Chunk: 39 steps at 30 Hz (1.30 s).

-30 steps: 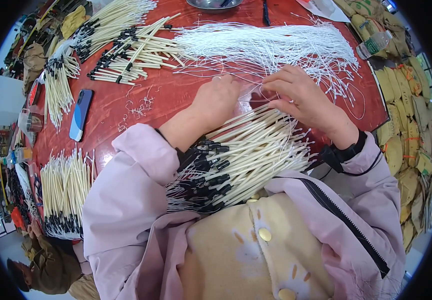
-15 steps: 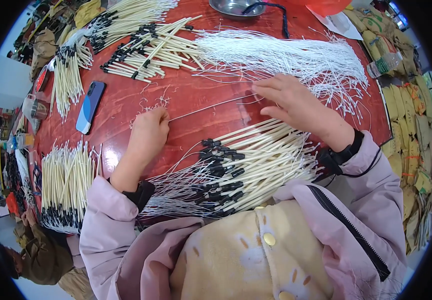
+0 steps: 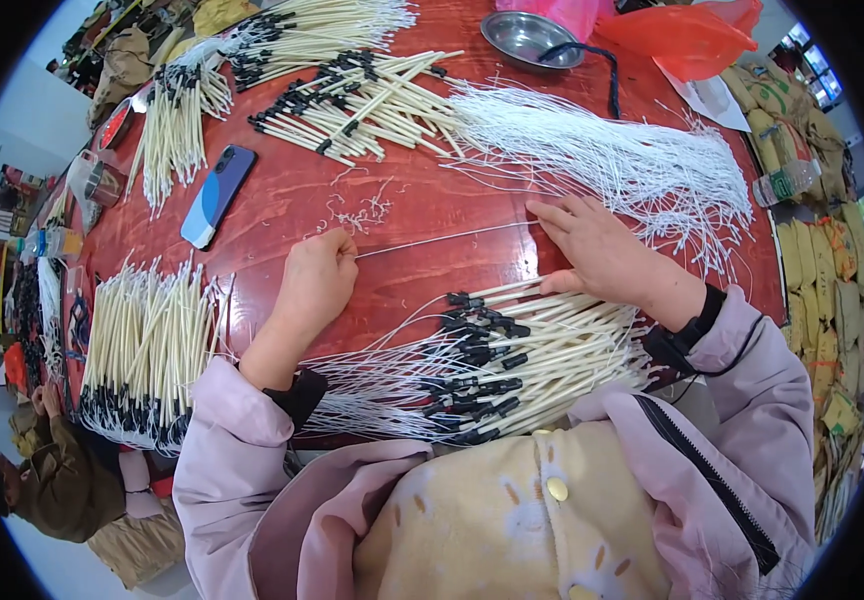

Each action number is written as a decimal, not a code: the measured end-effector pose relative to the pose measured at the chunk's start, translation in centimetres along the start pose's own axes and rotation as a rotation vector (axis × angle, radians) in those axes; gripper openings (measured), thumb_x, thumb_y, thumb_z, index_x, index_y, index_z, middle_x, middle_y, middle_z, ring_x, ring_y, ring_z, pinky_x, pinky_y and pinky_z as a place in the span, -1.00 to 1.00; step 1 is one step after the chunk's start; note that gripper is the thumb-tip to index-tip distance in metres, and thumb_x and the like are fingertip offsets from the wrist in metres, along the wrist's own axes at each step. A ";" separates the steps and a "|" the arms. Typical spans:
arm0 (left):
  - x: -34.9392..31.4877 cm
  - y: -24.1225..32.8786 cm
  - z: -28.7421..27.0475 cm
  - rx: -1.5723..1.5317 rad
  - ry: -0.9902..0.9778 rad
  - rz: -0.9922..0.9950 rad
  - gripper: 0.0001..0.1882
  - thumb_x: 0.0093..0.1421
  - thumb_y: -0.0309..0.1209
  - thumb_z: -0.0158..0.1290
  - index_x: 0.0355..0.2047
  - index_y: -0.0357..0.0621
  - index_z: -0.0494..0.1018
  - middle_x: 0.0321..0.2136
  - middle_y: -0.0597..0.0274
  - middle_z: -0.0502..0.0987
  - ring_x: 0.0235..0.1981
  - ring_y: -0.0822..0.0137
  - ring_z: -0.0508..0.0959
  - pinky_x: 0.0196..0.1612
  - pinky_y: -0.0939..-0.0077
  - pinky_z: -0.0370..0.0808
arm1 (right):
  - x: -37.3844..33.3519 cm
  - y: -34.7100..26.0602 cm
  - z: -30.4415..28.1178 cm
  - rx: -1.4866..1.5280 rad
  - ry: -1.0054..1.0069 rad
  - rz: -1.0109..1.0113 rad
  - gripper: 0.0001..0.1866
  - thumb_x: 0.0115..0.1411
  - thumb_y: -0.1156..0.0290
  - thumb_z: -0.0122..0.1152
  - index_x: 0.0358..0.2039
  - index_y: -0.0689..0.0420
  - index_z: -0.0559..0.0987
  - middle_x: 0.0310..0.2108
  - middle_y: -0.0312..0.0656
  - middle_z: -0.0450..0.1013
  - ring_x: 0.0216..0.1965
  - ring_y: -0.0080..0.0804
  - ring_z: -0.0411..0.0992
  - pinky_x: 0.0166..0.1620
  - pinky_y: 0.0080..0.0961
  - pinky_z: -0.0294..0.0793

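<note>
A thin white cord (image 3: 442, 239) stretches above the red table (image 3: 422, 200) between my hands. Its left end is pinched between the thumb and fingers of my left hand (image 3: 319, 278). My right hand (image 3: 607, 250) is open, thumb and fingers apart, and the cord reaches its fingertips; whether it touches them I cannot tell. Below the hands lies a bundle of cream sticks (image 3: 562, 330) with black clips (image 3: 477, 345) and white cords trailing left. Beyond my right hand a thick bunch of loose white cords (image 3: 612, 140) is spread out.
Another stick bundle (image 3: 147, 340) lies at the left, with further bundles (image 3: 362, 105) at the far side. Near them are a phone (image 3: 218, 198) and cord scraps (image 3: 360, 210). A metal bowl (image 3: 527, 42) and red plastic bag (image 3: 687, 40) sit far back. A person (image 3: 67, 480) is at lower left.
The whole view has shifted, so the table things appear farther right. My left hand still pinches the cord, and the right hand stays open at its other end.
</note>
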<state>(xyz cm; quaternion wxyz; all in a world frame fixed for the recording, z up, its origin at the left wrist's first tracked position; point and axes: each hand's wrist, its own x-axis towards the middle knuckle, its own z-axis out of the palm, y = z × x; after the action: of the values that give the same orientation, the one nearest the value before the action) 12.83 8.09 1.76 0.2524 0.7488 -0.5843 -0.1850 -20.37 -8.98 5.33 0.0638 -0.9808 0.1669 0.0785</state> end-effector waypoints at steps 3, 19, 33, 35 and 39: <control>-0.1 -1.3 -0.2 0.016 0.000 -0.070 -0.92 0.14 -0.51 0.08 -0.39 -0.29 0.50 -0.47 -0.16 0.58 -0.32 -0.21 0.61 -0.22 0.03 0.53 | -0.1 0.2 0.0 -0.009 0.019 -0.023 -0.06 0.12 -0.15 0.26 0.19 0.52 0.41 0.37 0.03 0.21 0.21 -0.02 0.24 0.30 -0.15 0.22; 18.8 1.4 -1.7 0.374 0.271 0.127 -0.82 0.19 -0.30 0.15 -0.30 -0.13 0.57 -0.35 -0.06 0.59 -0.24 -0.02 0.63 -0.21 0.09 0.54 | 0.5 0.6 -0.1 0.060 0.052 -0.079 0.06 0.00 -0.36 0.20 0.05 0.56 0.50 0.29 0.10 0.31 0.17 0.04 0.28 0.28 -0.12 0.22; 23.3 4.4 3.8 0.629 0.182 0.623 -0.74 0.26 -0.34 0.03 -0.05 0.14 0.58 -0.09 0.14 0.51 -0.03 0.07 0.59 -0.02 0.13 0.51 | 1.0 1.0 0.7 0.120 0.156 -0.084 -0.07 -0.02 -0.31 0.31 -0.15 0.52 0.60 0.15 0.10 0.42 0.10 0.02 0.34 0.21 -0.15 0.31; 23.3 5.0 4.3 0.633 0.199 0.618 -0.75 0.27 -0.33 0.03 -0.07 0.15 0.58 -0.09 0.14 0.51 -0.02 0.08 0.59 0.00 0.14 0.51 | 1.1 0.9 0.6 0.113 0.155 -0.083 -0.07 -0.03 -0.31 0.31 -0.17 0.51 0.60 0.13 0.09 0.42 0.09 0.02 0.35 0.20 -0.15 0.32; 23.8 5.7 5.2 0.718 0.162 0.667 -0.77 0.26 -0.34 0.02 -0.11 0.10 0.58 -0.08 0.14 0.51 0.02 0.11 0.57 0.03 0.13 0.49 | 1.3 0.7 0.7 0.100 0.159 -0.071 -0.09 -0.04 -0.31 0.32 -0.21 0.51 0.61 0.09 0.08 0.44 0.07 0.02 0.36 0.18 -0.15 0.34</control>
<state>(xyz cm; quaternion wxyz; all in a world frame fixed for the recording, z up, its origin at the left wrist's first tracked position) 11.29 -16.91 1.42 0.0686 0.5727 -0.7974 0.1774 -19.52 -9.88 4.32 0.1021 -0.9848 0.1402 -0.0101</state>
